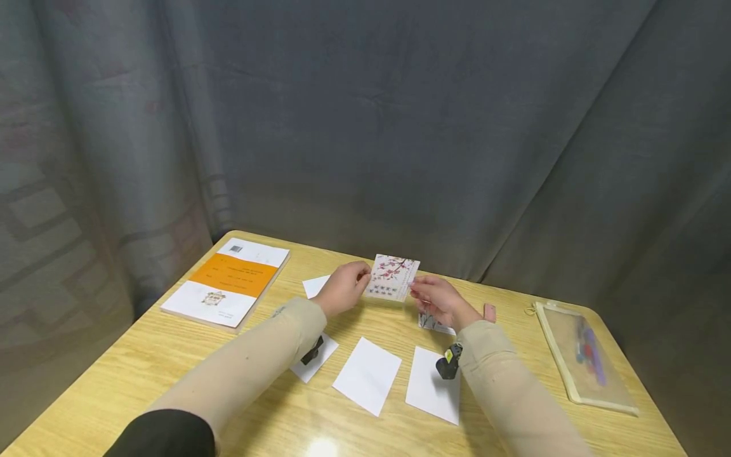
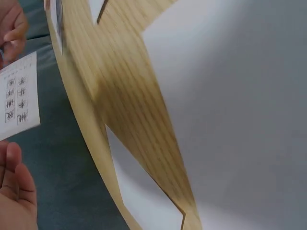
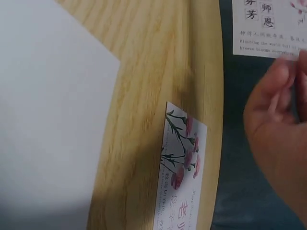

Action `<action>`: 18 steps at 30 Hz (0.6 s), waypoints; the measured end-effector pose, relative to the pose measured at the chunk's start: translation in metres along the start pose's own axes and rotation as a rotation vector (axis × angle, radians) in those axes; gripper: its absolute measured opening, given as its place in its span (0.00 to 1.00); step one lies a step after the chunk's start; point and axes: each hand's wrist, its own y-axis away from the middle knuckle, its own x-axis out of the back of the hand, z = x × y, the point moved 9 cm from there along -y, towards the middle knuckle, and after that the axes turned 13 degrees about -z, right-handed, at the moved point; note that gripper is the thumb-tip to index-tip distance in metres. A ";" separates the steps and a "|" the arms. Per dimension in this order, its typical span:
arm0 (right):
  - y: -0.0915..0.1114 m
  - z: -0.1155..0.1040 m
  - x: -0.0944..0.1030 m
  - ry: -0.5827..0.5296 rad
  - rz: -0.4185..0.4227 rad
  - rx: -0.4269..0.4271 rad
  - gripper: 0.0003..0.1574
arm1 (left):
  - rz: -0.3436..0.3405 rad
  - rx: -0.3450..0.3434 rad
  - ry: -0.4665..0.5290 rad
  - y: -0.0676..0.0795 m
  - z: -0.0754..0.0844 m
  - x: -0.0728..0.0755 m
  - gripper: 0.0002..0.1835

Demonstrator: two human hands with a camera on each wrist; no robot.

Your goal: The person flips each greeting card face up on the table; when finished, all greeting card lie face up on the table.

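Observation:
Both hands hold up a small card with pink blossoms (image 1: 392,277) above the far middle of the wooden table (image 1: 143,374). My left hand (image 1: 344,288) pinches its left edge and my right hand (image 1: 436,299) pinches its right edge. The left wrist view shows the card's printed characters (image 2: 18,98) between fingers; the right wrist view shows the card's text corner (image 3: 268,26) above my right hand (image 3: 280,139). A second flowered card (image 3: 182,167) lies flat on the table under my right hand, partly hidden in the head view (image 1: 432,324).
Several blank white cards (image 1: 368,375) lie on the table in front of me. An orange and white book (image 1: 228,282) lies at the far left. A clear zip pouch (image 1: 585,358) holding pens sits at the right edge, with a small pink piece (image 1: 490,312) nearby. Grey curtain behind.

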 end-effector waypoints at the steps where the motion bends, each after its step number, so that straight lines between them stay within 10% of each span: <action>1: 0.001 -0.001 0.000 0.026 0.018 0.006 0.05 | -0.002 0.006 0.022 0.000 0.000 0.000 0.07; 8: 0.005 -0.020 -0.001 0.394 0.119 0.143 0.08 | 0.032 0.065 0.149 -0.002 -0.006 0.003 0.24; 18: 0.003 -0.027 -0.018 0.578 0.104 0.186 0.09 | 0.094 0.023 -0.110 -0.002 0.013 0.008 0.09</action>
